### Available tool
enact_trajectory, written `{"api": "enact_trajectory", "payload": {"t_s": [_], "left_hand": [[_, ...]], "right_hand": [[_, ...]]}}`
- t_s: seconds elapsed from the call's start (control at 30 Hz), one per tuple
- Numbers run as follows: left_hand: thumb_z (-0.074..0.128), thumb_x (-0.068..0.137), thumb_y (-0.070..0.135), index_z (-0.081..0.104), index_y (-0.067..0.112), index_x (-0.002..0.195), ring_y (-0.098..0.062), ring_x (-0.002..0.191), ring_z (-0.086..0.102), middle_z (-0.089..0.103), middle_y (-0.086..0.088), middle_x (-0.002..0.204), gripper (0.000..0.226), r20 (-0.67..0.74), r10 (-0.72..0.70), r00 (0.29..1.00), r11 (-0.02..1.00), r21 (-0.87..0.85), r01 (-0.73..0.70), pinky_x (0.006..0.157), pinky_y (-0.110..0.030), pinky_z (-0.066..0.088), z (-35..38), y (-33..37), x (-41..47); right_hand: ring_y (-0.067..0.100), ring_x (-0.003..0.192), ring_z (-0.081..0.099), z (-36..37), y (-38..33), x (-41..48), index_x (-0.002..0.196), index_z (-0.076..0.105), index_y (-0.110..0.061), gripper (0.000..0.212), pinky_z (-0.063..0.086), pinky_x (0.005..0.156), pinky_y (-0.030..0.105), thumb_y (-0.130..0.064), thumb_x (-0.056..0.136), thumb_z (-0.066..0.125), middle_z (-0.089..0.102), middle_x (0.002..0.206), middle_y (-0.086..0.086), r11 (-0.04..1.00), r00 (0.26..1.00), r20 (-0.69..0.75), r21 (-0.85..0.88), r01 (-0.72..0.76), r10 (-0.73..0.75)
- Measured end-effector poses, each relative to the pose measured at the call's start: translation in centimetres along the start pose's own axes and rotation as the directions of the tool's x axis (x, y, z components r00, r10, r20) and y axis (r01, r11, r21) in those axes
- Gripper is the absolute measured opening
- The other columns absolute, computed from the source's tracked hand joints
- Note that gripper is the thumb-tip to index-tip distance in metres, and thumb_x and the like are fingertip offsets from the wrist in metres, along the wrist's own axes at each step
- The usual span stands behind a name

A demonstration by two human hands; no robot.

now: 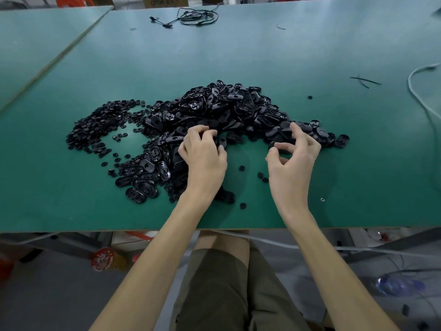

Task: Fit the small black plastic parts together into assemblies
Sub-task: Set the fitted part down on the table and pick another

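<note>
**Mia:** What is on the green tabletop [262, 56]?

**Ben:** A big heap of black oval shells [222, 103] lies in the middle of it. A flatter heap of small black round bits [100, 123] is spread just beside it, more toward the left edge. The two heaps touch.

**Mia:** Where are the hands?

**Ben:** Both are at the side of the big heap that faces the near edge. The left hand [202, 158] is palm down. Its fingers [201, 132] are bent and rest on the shells. One oval shell [222, 140] lies right at its thumb tip. I cannot tell if the hand grips any shell or only touches them.

**Mia:** And the other one?

**Ben:** The right hand [293, 163] is near the right end of the big heap. Its thumb and first finger are bent toward each other and pinch one small dark bit [271, 144]. Its other fingers are spread and reach up onto the shells.

**Mia:** Is anything between the hands?

**Ben:** Yes, a few loose round bits [242, 167] lie on the bare green there, apart from the heaps.

**Mia:** What else is there?

**Ben:** A coiled black cable [198, 17] lies by the far edge. A white cord [415, 91] bends along the right edge. Some thin black strips [364, 80] lie near that cord, well apart from the heaps.
</note>
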State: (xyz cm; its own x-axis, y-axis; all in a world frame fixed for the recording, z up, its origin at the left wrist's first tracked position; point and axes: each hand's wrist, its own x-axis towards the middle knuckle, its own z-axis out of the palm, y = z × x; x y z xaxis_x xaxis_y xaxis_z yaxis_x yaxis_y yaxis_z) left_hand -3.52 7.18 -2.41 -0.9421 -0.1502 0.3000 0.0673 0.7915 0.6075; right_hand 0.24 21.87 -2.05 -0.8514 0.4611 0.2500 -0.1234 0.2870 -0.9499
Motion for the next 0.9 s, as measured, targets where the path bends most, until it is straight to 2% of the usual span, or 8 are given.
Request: {"api": "enact_trajectory", "payload": {"t_s": [0.17, 0.3, 0.37, 0.6, 0.7, 0.77, 0.83, 0.9], "left_hand": [[0.07, 0.098, 0.022, 0.06, 0.012, 0.133, -0.023, 0.139, 0.035, 0.042, -0.006, 0.14, 0.037, 0.004, 0.024, 1.0, 0.999, 0.024, -0.024, 0.118, -0.037, 0.012, 0.2, 0.0, 0.0], [0.065, 0.101, 0.029, 0.058, 0.014, 0.142, -0.024, 0.147, 0.027, 0.04, -0.006, 0.153, 0.044, 0.062, 0.063, 0.996, 0.993, 0.099, -0.069, 0.119, -0.041, 0.01, 0.2, -0.1, 0.0], [0.061, 0.103, 0.029, 0.059, 0.013, 0.143, -0.025, 0.149, 0.024, 0.039, -0.005, 0.157, 0.043, 0.073, 0.077, 0.994, 0.988, 0.129, -0.085, 0.118, -0.042, 0.011, 0.3, -0.1, 0.0], [0.055, 0.107, 0.028, 0.073, 0.014, 0.118, -0.021, 0.14, 0.035, 0.052, -0.002, 0.143, 0.025, 0.013, 0.092, 0.996, 0.994, 0.057, -0.093, 0.11, -0.036, 0.015, 0.2, 0.1, -0.1], [0.05, 0.11, 0.025, 0.071, 0.014, 0.108, -0.021, 0.123, 0.047, 0.059, 0.0, 0.125, 0.024, -0.032, 0.059, 0.998, 0.997, -0.047, -0.06, 0.102, -0.034, 0.023, -0.1, 0.1, -0.1], [0.048, 0.111, 0.025, 0.068, 0.014, 0.105, -0.021, 0.104, 0.055, 0.062, 0.001, 0.106, 0.023, -0.059, 0.039, 0.998, 0.98, -0.194, -0.05, 0.095, -0.037, 0.037, -0.4, -0.1, 0.0], [0.047, 0.111, 0.027, 0.064, 0.017, 0.101, -0.014, 0.081, 0.059, 0.064, 0.003, 0.086, 0.023, -0.062, 0.027, 0.998, 0.927, -0.371, -0.048, 0.079, -0.034, 0.049, -0.6, -0.1, 0.0], [0.047, 0.111, 0.029, 0.062, 0.022, 0.096, -0.007, 0.06, 0.056, 0.066, 0.004, 0.07, 0.022, -0.025, 0.035, 0.999, 0.88, -0.472, -0.042, 0.061, -0.028, 0.049, -0.8, 0.1, -0.1]], "right_hand": [[0.003, 0.097, 0.059, 0.0, -0.3, -0.1, 0.134, 0.058, -0.014, 0.037, 0.051, 0.079, 0.014, -0.002, 0.099, 0.059, 0.043, 0.125, 0.0, 0.996, 0.997, 0.001, -0.059, 0.073, -0.073], [0.012, 0.103, 0.057, 0.2, -0.1, -0.4, 0.116, 0.071, -0.017, 0.021, 0.049, 0.09, 0.025, -0.011, 0.096, 0.071, 0.057, 0.114, -0.004, 0.959, 0.962, 0.224, -0.2, 0.203, -0.157], [0.014, 0.107, 0.05, 0.3, 0.2, -0.6, 0.112, 0.074, -0.017, 0.019, 0.043, 0.095, 0.024, -0.02, 0.093, 0.077, 0.059, 0.11, -0.005, 0.917, 0.925, 0.34, -0.291, 0.273, -0.168], [0.015, 0.107, 0.04, 0.7, 0.6, -0.7, 0.099, 0.077, -0.017, 0.014, 0.038, 0.096, 0.025, -0.028, 0.09, 0.08, 0.056, 0.102, -0.003, 0.871, 0.904, 0.409, -0.392, 0.296, -0.123], [0.017, 0.104, 0.041, 0.7, 0.5, -0.7, 0.096, 0.075, -0.015, 0.012, 0.039, 0.094, 0.026, -0.025, 0.091, 0.08, 0.056, 0.098, -0.003, 0.869, 0.899, 0.423, -0.396, 0.296, -0.114], [0.017, 0.102, 0.044, 0.6, 0.4, -0.6, 0.093, 0.071, -0.014, 0.011, 0.039, 0.09, 0.027, -0.023, 0.092, 0.078, 0.058, 0.094, -0.005, 0.882, 0.902, 0.417, -0.376, 0.284, -0.113], [0.016, 0.096, 0.047, 0.5, 0.3, -0.6, 0.091, 0.067, -0.015, 0.011, 0.041, 0.085, 0.027, -0.021, 0.094, 0.076, 0.06, 0.088, -0.008, 0.921, 0.918, 0.384, -0.311, 0.233, -0.102], [0.014, 0.091, 0.053, 0.4, 0.1, -0.6, 0.091, 0.065, -0.016, 0.012, 0.044, 0.081, 0.024, -0.02, 0.095, 0.075, 0.063, 0.086, -0.01, 0.964, 0.937, 0.343, -0.217, 0.151, -0.07]]}}
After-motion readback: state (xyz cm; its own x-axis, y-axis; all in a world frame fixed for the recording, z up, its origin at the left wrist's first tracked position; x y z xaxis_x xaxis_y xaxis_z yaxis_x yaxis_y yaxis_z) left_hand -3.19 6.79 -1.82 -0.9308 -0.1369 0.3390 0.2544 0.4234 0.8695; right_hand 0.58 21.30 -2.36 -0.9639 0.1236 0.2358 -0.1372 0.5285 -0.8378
